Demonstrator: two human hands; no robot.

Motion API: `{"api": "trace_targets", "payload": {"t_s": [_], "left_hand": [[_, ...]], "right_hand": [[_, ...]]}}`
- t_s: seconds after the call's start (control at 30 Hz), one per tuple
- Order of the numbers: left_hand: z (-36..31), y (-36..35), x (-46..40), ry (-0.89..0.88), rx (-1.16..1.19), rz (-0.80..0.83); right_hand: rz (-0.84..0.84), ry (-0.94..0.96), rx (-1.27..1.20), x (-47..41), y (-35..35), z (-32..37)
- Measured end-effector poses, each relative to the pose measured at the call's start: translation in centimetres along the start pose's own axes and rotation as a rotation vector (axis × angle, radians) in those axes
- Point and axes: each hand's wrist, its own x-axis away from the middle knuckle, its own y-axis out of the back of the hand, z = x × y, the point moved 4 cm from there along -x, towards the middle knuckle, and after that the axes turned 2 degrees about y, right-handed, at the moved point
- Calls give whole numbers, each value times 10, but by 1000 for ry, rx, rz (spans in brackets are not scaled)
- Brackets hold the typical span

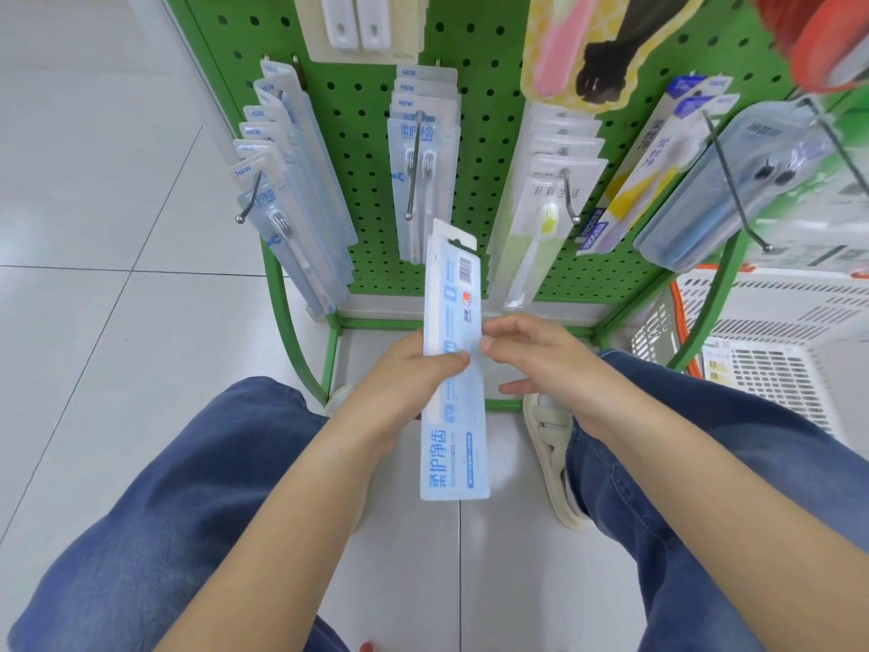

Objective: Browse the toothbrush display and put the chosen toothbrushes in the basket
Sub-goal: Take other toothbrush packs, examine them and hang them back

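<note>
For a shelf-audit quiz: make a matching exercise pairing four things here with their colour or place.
Things:
1. pegboard stand
2. blue toothbrush pack
3. basket
4. yellow-bristled toothbrush

Descriptions:
A. white, on the floor to the right
B. green, with rows of holes
C. hanging on a hook
D. gripped in the left hand, right hand touching its edge

Pairs: 1-B, 2-D, 3-A, 4-C

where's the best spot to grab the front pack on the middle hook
Pinch the middle pack at its lower end, coming from the front. It is a flat card hanging upright, and its bottom edge hangs free below the hook. The wire runs across its upper half, so slide it outward along the hook.
</note>
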Motion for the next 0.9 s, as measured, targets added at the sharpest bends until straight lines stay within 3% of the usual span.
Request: {"api": "trace_targets", "payload": {"t_s": [0.2,0.4,0.5,0.7,0.9], "left_hand": [[2,-8,-1,14,203,8],[1,-10,-3,-15,91,-43],[-1,-5,-5,-8,111,-134],[-6,-1,-5,-91,180,-143],[-13,8,-6,-134,314,-228]], "right_hand": [[170,0,-89,9,-4,-2],[158,30,-58,11,2,-3],[126,36,-55,13,3,-5],[26,42,-80,12,7,-9],[149,-67,-68,21,11,-16]]}}
